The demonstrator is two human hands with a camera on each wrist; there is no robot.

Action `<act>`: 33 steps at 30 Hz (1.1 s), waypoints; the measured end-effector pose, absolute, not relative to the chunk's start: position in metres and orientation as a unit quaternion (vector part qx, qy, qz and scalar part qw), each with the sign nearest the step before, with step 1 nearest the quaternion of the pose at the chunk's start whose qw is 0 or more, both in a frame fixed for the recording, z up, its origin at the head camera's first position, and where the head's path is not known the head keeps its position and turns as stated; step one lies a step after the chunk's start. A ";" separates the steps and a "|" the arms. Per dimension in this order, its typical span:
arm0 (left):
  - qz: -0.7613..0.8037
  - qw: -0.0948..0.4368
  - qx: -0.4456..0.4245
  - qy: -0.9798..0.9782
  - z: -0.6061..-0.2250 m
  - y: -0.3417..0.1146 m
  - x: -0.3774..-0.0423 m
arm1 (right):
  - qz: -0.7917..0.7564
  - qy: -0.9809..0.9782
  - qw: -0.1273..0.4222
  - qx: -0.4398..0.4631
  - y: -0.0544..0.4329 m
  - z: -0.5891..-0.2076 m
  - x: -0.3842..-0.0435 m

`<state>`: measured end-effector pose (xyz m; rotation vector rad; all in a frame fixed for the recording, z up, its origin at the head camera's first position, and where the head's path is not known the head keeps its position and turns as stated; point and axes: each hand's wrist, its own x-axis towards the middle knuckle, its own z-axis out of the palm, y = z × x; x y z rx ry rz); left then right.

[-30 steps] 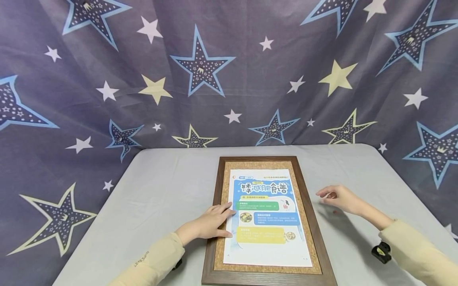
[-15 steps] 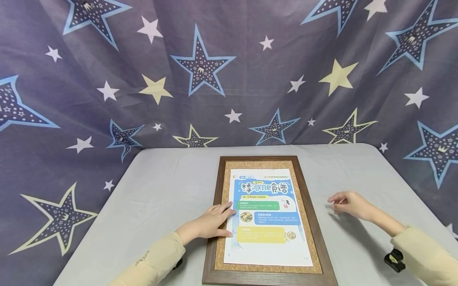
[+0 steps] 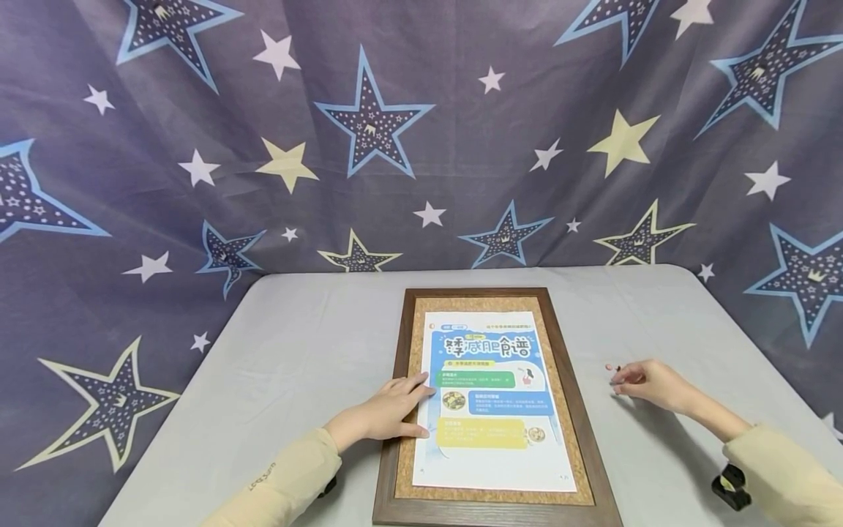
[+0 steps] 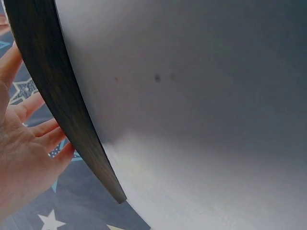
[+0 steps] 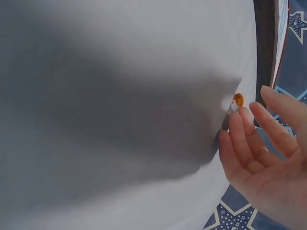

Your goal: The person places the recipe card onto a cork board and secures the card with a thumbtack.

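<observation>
A printed poster sheet [image 3: 497, 468] lies on a cork board [image 3: 582, 468] with a dark brown wooden frame [image 3: 589, 439]. My left hand [image 3: 378, 413] rests on the frame's left side, its fingertips on the sheet's left edge. In the left wrist view, the fingers reach past the frame's dark edge [image 4: 57, 91]. Right of the board, my right hand [image 3: 652, 384] is low over the table, fingers bent a little. An orange thumbtack [image 5: 239, 99] sits just beyond its fingertips in the right wrist view; whether they touch it is unclear. In the head view, the tack [image 3: 609, 367] is tiny and reddish.
A pale grey cloth covers the table [image 3: 316, 329]. Behind and around it hangs a dark curtain [image 3: 454, 146] printed with stars. Black wrist straps [image 3: 731, 487] show under the cream sleeves [image 3: 784, 476].
My right hand has shifted right, away from the board. A small reddish spot, earlier below the right hand, now shows by its fingertips. The left hand and the board stay put.
</observation>
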<state>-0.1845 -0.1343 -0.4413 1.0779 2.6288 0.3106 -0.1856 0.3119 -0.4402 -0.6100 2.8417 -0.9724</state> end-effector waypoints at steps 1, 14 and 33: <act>0.106 0.141 0.374 0.911 -0.441 -0.134 -0.184 | -0.317 0.927 0.040 -0.197 0.312 -0.441 -0.185; 0.115 0.150 0.368 0.910 -0.443 -0.134 -0.185 | -0.325 0.923 0.042 -0.204 0.313 -0.450 -0.184; 0.112 0.148 0.365 0.912 -0.443 -0.135 -0.185 | -0.327 0.928 0.045 -0.173 0.311 -0.451 -0.181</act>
